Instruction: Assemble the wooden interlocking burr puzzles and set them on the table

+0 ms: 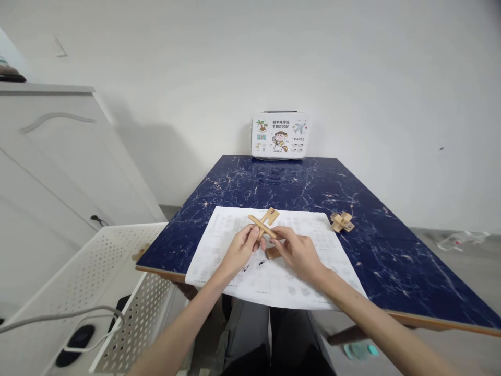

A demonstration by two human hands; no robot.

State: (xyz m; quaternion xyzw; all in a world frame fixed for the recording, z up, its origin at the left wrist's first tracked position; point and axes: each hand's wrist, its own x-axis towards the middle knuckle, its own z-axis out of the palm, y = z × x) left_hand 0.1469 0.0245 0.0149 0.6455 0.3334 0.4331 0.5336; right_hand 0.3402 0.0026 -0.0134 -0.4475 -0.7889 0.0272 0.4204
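Note:
My left hand [238,249] pinches two crossed wooden puzzle pieces between thumb and fingers. One is a narrow wooden bar [256,221] slanting down to the right; the other is a notched wooden piece [271,213] with a dark letter mark on its end. The lower right end of the bar sits in the fingertips of my right hand [300,251]. Beneath that hand, another wooden block [272,254] lies partly hidden on a printed paper sheet [213,235]. Where the two pieces meet is partly covered by my fingers.
An interlocked wooden puzzle [342,222] stands at the sheet's right on the blue marbled table [289,185]. A white printed case [279,136] leans at the wall. Left of the table is a white perforated basket [129,313] with a dark mouse-shaped object [76,344] and cables.

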